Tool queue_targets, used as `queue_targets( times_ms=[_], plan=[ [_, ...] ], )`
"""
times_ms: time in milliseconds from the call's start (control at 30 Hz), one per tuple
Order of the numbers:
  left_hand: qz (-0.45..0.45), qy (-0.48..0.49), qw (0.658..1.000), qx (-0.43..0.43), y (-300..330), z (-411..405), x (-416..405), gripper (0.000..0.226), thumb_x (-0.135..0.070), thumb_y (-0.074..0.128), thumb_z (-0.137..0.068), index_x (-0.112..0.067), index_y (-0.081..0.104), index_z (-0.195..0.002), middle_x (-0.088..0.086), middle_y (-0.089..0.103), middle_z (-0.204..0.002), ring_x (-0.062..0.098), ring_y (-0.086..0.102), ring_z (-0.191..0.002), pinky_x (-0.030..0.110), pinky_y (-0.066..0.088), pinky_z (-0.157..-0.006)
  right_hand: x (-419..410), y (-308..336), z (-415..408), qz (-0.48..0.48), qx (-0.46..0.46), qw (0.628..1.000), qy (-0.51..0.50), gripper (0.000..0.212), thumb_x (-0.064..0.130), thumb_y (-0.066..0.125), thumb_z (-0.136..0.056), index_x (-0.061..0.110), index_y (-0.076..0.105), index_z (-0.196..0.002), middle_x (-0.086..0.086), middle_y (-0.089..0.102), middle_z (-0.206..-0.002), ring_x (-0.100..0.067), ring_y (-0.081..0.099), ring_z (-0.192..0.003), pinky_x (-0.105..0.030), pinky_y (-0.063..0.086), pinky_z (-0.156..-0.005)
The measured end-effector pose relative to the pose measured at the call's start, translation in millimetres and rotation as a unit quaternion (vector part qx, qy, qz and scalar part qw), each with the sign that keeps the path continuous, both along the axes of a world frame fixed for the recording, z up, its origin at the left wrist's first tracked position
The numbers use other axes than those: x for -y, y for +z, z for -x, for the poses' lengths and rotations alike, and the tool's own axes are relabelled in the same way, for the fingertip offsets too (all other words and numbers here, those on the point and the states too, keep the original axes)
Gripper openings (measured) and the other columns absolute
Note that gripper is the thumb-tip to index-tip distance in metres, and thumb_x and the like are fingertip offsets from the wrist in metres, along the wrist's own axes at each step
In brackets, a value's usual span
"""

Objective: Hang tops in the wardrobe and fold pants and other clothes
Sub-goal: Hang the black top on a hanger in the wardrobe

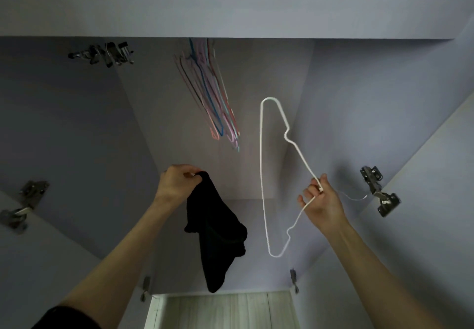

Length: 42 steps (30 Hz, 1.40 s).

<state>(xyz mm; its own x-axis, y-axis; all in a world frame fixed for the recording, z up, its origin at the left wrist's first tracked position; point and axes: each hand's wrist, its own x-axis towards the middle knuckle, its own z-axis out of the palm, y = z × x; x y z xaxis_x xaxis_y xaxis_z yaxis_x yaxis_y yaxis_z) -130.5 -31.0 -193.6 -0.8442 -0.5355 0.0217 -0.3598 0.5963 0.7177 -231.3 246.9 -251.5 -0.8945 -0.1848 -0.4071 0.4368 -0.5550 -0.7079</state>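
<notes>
Hang step, early part: garment and hanger both in hand, not joined yet. Left hand (177,180) pinches the top edge of a black top (214,236), fingers curled tight round a bunched bit of fabric; the top dangles straight down in front of the open wardrobe (77,136), long axis vertical, free end pointing at the floor, touching nothing else. Right hand (320,200) grips a white wire hanger (262,175) at its neck, thumb and fingers closed on the wire, little finger sticking out a bit. Hanger is turned on end: its long bar runs near vertical, one shoulder tip up, the other down, hook end lost behind the hand, can't tell which way it faces. Hanger sits just right of the top, apart from it. Spare coloured hangers (213,103) hang at the back. Next move likely needs the hanger levelled and one shoulder fed into the neck opening, which means finding that opening in the bunched cloth first.
</notes>
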Motion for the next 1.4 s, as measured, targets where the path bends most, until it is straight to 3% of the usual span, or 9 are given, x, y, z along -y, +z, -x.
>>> queue_targets(
  times_ms=[100,200,400,500,633,800,1033,1233,1400],
  plan=[
    [-0.116,0.028,0.993,0.0,-2,3,-2,0.017,-0.005,0.064,-0.082,-0.01,0.073,-0.094,-0.001,0.067,-0.077,0.012,0.062,-0.07,0.018,0.045,-0.074,7,10,-3,0.07,-0.017,0.997,-0.004,0.044,0.046,0.044,-0.094,0.024,0.038,-0.056,0.009,0.026,-0.042,-0.009,0.024,-0.042,-0.025,0.031,-0.067],
    [-0.212,0.058,0.975,0.022,1,10,-7,0.011,-0.004,0.062,-0.083,-0.012,0.069,-0.087,-0.002,0.061,-0.066,0.009,0.054,-0.058,0.019,0.043,-0.055,20,23,-7,0.106,-0.046,0.993,0.008,0.05,0.05,0.053,-0.083,0.024,0.041,-0.042,0.008,0.026,-0.042,-0.01,0.027,-0.042,-0.027,0.035,-0.067],
    [-0.221,0.017,0.974,0.04,18,13,-14,0.019,0.001,0.061,-0.081,-0.011,0.064,-0.067,-0.012,0.049,-0.035,-0.002,0.045,-0.032,0.01,0.032,-0.034,36,36,-12,0.184,-0.053,0.981,0.018,0.053,0.051,0.058,-0.074,0.021,0.033,-0.038,0.006,0.025,-0.042,-0.012,0.028,-0.042,-0.029,0.043,-0.062],
    [-0.227,-0.014,0.973,0.042,27,10,-19,0.017,0.001,0.061,-0.08,-0.009,0.066,-0.067,-0.012,0.047,-0.035,-0.002,0.04,-0.029,0.01,0.029,-0.034,47,36,-15,0.178,-0.059,0.982,0.031,0.055,0.052,0.055,-0.077,0.021,0.033,-0.037,0.006,0.025,-0.041,-0.011,0.029,-0.041,-0.029,0.043,-0.064],
    [-0.247,-0.019,0.968,0.039,43,6,-19,0.008,-0.008,0.066,-0.079,-0.013,0.071,-0.075,-0.011,0.053,-0.042,0.001,0.045,-0.036,0.017,0.032,-0.045,62,28,-22,0.097,-0.06,0.992,0.055,0.051,0.049,0.056,-0.077,0.024,0.035,-0.038,0.007,0.025,-0.041,-0.01,0.028,-0.04,-0.028,0.039,-0.07],
    [-0.272,0.006,0.962,0.0,58,3,-3,0.005,-0.008,0.067,-0.077,-0.01,0.071,-0.075,0.003,0.054,-0.061,0.012,0.043,-0.051,0.023,0.03,-0.052,62,18,-25,-0.08,-0.117,0.989,0.044,0.053,0.03,0.052,-0.095,0.026,0.035,-0.045,0.011,0.023,-0.042,-0.007,0.023,-0.04,-0.023,0.028,-0.058],
    [-0.313,0.105,0.943,-0.044,56,-12,34,0.01,-0.01,0.068,-0.079,-0.013,0.065,-0.07,-0.001,0.052,-0.054,0.007,0.041,-0.044,0.014,0.027,-0.037,38,24,-14,-0.384,-0.22,0.895,0.059,0.049,0.03,0.058,-0.092,0.019,0.032,-0.052,0.013,0.027,-0.039,-0.002,0.027,-0.035,-0.013,0.025,-0.039],
    [-0.177,-0.017,0.984,-0.026,59,-16,18,0.006,-0.005,0.067,-0.081,-0.008,0.071,-0.082,-0.01,0.062,-0.049,-0.003,0.054,-0.042,0.006,0.04,-0.044,50,52,-7,-0.471,-0.308,0.823,0.078,0.048,0.035,0.056,-0.092,0.008,0.039,-0.057,-0.004,0.031,-0.05,-0.01,0.028,-0.043,-0.016,0.025,-0.041],
    [0.038,-0.07,0.996,0.042,45,-16,5,0.009,-0.019,0.065,-0.084,-0.021,0.073,-0.085,-0.014,0.061,-0.051,0.005,0.061,-0.058,0.006,0.039,-0.06,65,87,0,-0.47,-0.314,0.804,0.186,0.051,0.044,0.055,-0.091,0.017,0.048,-0.048,0.013,0.044,-0.038,0.002,0.045,-0.043,-0.008,0.035,-0.053]
  ],
)
